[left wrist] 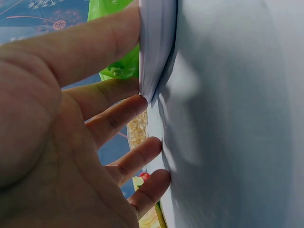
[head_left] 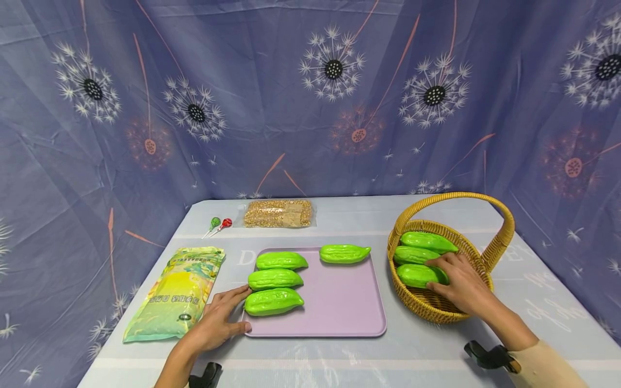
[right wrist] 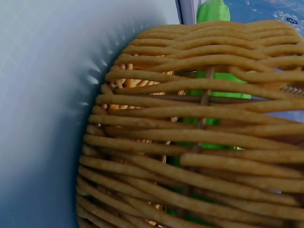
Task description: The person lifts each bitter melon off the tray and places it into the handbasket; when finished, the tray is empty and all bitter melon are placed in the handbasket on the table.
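My left hand (head_left: 216, 319) rests at the left edge of the lilac tray (head_left: 339, 318). Its thumb and straight fingers touch the rim, seen close up in the left wrist view. Three green bitter melons (head_left: 274, 302) are stacked in a column at the tray's left side, and one more bitter melon (head_left: 345, 254) lies at its far right. Over in the wicker basket (head_left: 412, 304), my right hand (head_left: 461, 283) has thumb and fingers around the right end of the nearest bitter melon (head_left: 418, 275). Two others lie behind it. The basket wall (right wrist: 190, 114) hides this hand in the right wrist view.
A yellow-green bag (head_left: 174, 293) lies left of the tray. Toward the back are a pack of corn kernels (head_left: 278, 213), a green lollipop (head_left: 215, 222) and a red one (head_left: 226, 222). The basket's tall handle (head_left: 453, 195) arches over it. A patterned curtain (head_left: 271, 108) closes the back.
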Available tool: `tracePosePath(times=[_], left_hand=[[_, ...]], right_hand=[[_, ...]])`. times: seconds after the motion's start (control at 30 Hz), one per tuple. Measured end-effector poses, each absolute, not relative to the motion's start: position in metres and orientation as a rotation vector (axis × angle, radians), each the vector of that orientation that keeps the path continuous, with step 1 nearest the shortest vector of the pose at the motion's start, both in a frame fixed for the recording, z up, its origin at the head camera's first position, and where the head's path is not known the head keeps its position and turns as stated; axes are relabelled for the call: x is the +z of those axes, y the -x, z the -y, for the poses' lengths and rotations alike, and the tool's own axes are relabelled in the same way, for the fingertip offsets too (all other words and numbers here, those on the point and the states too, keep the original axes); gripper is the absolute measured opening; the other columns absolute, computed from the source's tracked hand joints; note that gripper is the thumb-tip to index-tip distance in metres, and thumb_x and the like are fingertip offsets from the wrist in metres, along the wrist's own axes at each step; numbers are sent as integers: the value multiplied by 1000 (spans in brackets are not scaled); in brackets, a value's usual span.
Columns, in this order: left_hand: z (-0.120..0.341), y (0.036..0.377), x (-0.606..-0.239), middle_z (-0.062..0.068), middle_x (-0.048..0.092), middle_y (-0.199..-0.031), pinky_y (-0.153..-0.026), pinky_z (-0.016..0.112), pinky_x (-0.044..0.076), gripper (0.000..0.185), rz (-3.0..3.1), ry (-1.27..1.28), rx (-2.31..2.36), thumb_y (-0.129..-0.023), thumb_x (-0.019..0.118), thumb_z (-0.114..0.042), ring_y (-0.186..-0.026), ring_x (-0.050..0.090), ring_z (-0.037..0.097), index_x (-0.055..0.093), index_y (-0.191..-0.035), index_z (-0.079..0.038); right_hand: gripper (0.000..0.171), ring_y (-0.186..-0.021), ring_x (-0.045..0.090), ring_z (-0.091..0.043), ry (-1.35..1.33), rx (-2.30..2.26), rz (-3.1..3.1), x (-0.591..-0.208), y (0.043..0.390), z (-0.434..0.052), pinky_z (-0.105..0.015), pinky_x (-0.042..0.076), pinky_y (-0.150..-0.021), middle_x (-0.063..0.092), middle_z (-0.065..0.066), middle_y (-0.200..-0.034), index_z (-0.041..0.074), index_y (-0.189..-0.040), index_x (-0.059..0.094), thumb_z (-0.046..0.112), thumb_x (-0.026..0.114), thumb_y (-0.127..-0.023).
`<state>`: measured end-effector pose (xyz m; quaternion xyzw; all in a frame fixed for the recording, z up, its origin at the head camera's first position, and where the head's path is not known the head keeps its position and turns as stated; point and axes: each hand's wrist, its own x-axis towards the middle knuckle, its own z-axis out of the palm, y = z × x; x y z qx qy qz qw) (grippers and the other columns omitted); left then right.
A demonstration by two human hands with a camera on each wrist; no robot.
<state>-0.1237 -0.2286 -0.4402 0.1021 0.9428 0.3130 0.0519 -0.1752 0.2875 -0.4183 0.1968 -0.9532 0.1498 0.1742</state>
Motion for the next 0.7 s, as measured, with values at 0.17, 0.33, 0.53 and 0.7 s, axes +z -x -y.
tracePosePath(times=[0.17, 0.33, 0.53, 0.7], left_hand=[[229, 123, -440, 5, 41, -149, -95, 51, 23, 72, -2869, -318, 948, -74, 76, -33, -127, 35, 29, 50, -137, -14], [229, 123, -440, 6, 41, -148, -95, 51, 23, 72, -2876, -324, 947, -74, 76, -33, -126, 35, 29, 50, -137, -13], [229, 123, -440, 6, 41, -148, -95, 52, 23, 72, -2888, -336, 936, -74, 77, -32, -126, 35, 29, 50, -137, -13], [229, 123, -440, 6, 41, -148, -96, 53, 23, 72, -2886, -336, 940, -73, 76, -33, -126, 35, 30, 50, -137, -14]], right_hand=[[43, -94, 46, -31, -530, 421, 2765, -419, 177, -287, -45, 38, -76, 58, -13, -102, 6, -109, 66, 21, 79, -72], [42, -94, 47, -30, -529, 406, 2771, -421, 178, -287, -44, 38, -76, 57, -13, -101, 5, -109, 66, 21, 79, -72], [42, -93, 47, -29, -535, 405, 2771, -422, 180, -287, -44, 37, -76, 57, -12, -102, 6, -110, 66, 21, 79, -72], [42, -93, 47, -30, -539, 401, 2758, -424, 181, -286, -44, 37, -76, 56, -13, -102, 6, -109, 66, 21, 79, -72]])
